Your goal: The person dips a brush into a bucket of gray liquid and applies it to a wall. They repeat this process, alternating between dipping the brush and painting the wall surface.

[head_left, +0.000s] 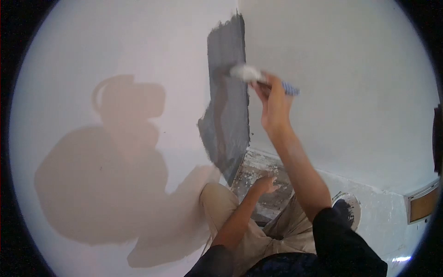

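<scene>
My right hand (272, 94) is closed round the handle of a paintbrush (246, 74), raised in front of the wall corner. Its pale, blurred head overlaps a patch of grey paint (228, 51) on the left wall, and the blue-striped handle end sticks out to the right of my fist. A darker streak runs down the patch towards the floor. Lower down, my left hand (265, 185) hangs near my knee above the floor, fingers loosely stretched and holding nothing.
A bucket (357, 203) with dark paint inside stands on the floor right of my leg. White specks litter the floor (272, 203) in the corner. A brown panel with a pale frame (423, 204) lies at the far right. My shadow falls across the left wall (184, 46).
</scene>
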Tool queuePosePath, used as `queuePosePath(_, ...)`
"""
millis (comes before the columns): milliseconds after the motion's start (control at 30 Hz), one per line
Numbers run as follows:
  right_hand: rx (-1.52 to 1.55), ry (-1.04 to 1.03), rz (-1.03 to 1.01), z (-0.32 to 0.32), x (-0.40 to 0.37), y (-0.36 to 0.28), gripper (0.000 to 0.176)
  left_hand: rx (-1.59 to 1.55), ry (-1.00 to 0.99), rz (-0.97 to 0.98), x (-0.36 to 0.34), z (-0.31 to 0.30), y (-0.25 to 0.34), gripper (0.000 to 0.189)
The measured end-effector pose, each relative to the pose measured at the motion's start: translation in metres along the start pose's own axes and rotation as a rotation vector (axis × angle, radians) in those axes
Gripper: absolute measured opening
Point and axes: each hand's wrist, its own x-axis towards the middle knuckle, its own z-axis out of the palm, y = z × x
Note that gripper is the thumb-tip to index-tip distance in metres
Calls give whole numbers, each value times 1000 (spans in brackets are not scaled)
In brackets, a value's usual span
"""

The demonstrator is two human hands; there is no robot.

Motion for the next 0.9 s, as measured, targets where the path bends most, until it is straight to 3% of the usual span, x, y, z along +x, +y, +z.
queuePosePath(133,-97,76,236,-34,-20,33,28,18,44,71,2,8,-8,68)
queuePosePath(233,-17,66,271,-26,-9,40,25,25,42,38,2,6,-6,68)
queuePosePath(500,118,-10,77,43,42,4,25,20,-24,-26,-17,-17,16,68)
queuePosePath(633,193,-80,-20,61,55,-21,26,-118,-105,41,-1,-6,1,69)
queuePosePath(733,155,-55,-93,36,35,-23,27,-87,-94,20,-10,-12,7,69)
queuePosePath(800,10,19,-10,2,21,-6,28,-53,-114,-21,-9,-16,13,68)
queuePosePath(900,-65,103,154,-38,19,37,27,-1,83,54,-5,4,3,67)
